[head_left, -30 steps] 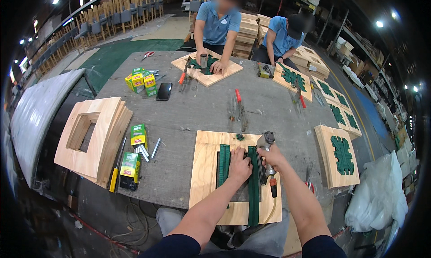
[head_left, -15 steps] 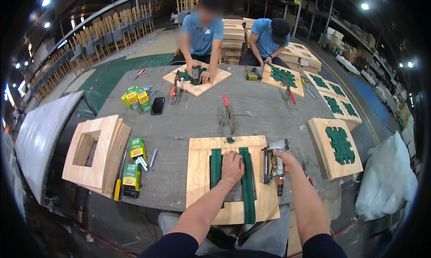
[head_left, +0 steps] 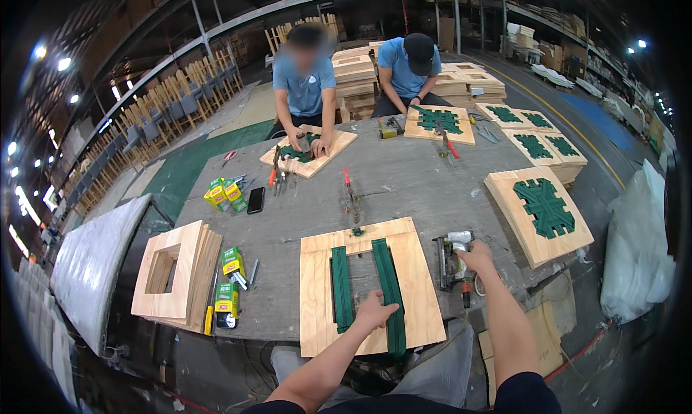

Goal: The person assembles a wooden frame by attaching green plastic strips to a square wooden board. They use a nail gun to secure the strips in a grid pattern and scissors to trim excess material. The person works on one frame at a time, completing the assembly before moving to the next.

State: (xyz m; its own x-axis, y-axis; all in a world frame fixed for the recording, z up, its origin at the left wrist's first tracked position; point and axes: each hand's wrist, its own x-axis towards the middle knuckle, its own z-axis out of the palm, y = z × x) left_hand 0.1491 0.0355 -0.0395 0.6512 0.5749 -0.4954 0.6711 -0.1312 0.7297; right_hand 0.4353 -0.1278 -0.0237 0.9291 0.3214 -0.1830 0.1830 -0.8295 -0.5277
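Observation:
A square plywood panel [head_left: 317, 288] with a rectangular opening lies in front of me at the table's near edge. Two green webbing straps cross its opening lengthwise: a left strap [head_left: 341, 288] and a longer right strap [head_left: 386, 266], whose near end reaches the panel's near edge. My left hand [head_left: 375, 312] is closed at the right strap's edge, thumb over it and fingers in the opening. Just right of the panel, a staple gun [head_left: 454, 259] rests at table level. My right hand [head_left: 477, 257] is closed around its handle.
Left are stacked wooden frames [head_left: 169, 270], a yellow-handled tool [head_left: 209, 319] and green-yellow staple boxes [head_left: 227, 296]. Finished webbed panels [head_left: 537, 216] stack at right. Pliers [head_left: 351, 190] and a phone [head_left: 255, 201] lie farther back. Two co-workers [head_left: 306, 82] [head_left: 409, 75] work across the table [head_left: 288, 219].
My left hand has slid toward me, from between the straps to the right strap's edge. My right hand and the staple gun have moved slightly right, away from the panel. The whole view has shifted.

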